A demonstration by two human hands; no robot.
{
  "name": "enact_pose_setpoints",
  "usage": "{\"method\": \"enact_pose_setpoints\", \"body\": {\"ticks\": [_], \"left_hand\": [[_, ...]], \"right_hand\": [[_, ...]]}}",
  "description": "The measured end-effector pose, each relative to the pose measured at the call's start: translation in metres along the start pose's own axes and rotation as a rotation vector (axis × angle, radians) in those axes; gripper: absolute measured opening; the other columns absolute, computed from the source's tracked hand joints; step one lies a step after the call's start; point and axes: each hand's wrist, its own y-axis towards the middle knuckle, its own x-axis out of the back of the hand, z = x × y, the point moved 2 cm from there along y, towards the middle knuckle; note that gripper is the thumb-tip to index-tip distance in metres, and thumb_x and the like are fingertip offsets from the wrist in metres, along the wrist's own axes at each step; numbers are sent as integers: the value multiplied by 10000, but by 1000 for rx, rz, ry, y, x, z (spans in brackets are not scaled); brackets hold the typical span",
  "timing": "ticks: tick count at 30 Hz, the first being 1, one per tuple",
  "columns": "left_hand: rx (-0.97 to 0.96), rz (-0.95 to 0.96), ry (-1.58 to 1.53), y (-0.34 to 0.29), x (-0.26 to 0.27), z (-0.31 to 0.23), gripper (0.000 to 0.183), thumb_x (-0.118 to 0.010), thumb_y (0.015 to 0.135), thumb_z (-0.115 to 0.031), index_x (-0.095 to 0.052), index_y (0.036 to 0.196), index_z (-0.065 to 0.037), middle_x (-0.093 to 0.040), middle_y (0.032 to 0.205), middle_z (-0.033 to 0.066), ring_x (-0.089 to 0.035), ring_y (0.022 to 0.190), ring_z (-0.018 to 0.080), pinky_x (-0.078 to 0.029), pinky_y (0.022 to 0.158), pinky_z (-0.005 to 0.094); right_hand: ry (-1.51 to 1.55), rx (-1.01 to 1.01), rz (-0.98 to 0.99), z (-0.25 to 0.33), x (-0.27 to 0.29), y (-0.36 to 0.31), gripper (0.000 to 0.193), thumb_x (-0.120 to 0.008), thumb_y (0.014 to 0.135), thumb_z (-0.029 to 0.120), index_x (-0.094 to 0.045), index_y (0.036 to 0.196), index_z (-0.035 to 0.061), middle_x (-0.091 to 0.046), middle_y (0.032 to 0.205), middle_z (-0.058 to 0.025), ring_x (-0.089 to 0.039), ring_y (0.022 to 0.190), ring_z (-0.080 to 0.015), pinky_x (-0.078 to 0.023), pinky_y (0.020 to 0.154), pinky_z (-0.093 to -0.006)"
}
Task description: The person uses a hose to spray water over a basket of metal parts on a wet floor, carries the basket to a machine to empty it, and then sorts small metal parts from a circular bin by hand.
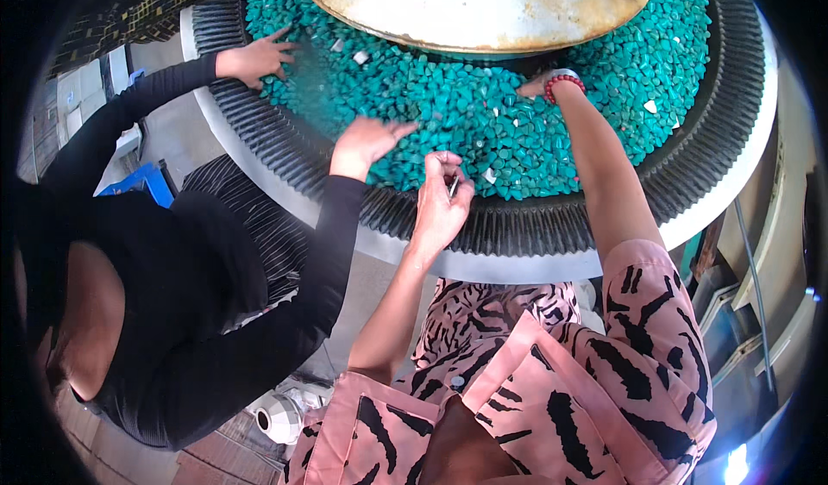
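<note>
Small polished green stones (535, 153) fill a round tub, with a few white pieces (490, 176) among them. My left hand (442, 199) is at the near edge of the stones, its fingers curled round a small dark, shiny thing that is mostly hidden. Farther off to the right, my right hand (540, 83) reaches down into the stones beside the central cover, a red bead bracelet (562, 82) on its wrist. Its fingertips are partly hidden, so their grip does not show.
A rusty, pale round cover (483, 6) sits over the tub's middle. Black ribbed lining (517, 231) and a white rim (509, 268) surround the stones. At left, a co-worker in black sleeves has one hand (257, 60) and another hand (366, 144) over the stones, close to my left hand.
</note>
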Motion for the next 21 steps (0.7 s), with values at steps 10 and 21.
{"method": "enact_pose_setpoints", "body": {"ticks": [10,21], "left_hand": [[21,187,16,-19,25,-18,244,-524,805,-45,-577,1042,-53,-507,823,-8,-439,702,70,-380,632,211],[-265,31,111,-26,32,-33,178,-617,810,-89,-641,986,-101,-550,882,1,-442,690,69,-393,599,217]], "right_hand": [[278,12,455,-30,1,-106,680,-563,683,610,-560,1190,158,-501,1267,-68,-470,1148,-224,-361,971,-363],[1364,577,615,7,-40,-157,470,-459,869,430,-528,1174,79,-540,1194,-72,-564,997,-197,-454,891,-378]]}}
